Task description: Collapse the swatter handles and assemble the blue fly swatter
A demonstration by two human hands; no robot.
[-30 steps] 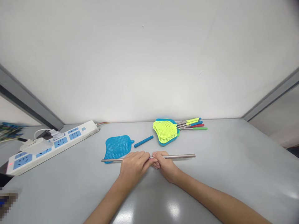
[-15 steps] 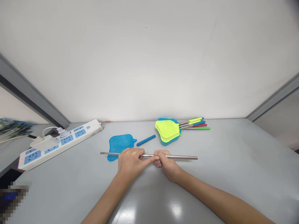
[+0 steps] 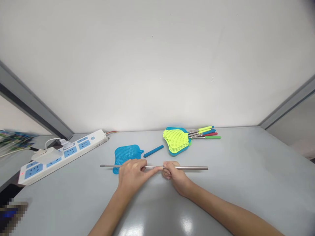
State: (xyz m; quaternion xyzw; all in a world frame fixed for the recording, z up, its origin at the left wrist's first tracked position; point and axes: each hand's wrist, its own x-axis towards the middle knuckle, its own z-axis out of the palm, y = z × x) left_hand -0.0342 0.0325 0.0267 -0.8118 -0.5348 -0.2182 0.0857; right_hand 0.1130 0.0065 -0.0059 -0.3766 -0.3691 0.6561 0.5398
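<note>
Two hands on a metal rod, nearer the person than the blue swatter head [image 3: 128, 153].
Left [image 3: 131, 173] and right [image 3: 174, 173] hands grip the rod [image 3: 194, 167] near its middle, seemingly for balance; the blue handle [image 3: 154, 151] lies right of the head.

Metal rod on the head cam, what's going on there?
A person's left hand and right hand both grip a metal rod near its middle, side to side. In this view its left part crosses a loose blue swatter head. A loose blue handle lies beside that, and a pile of swatters sits behind, near the wall.
</note>
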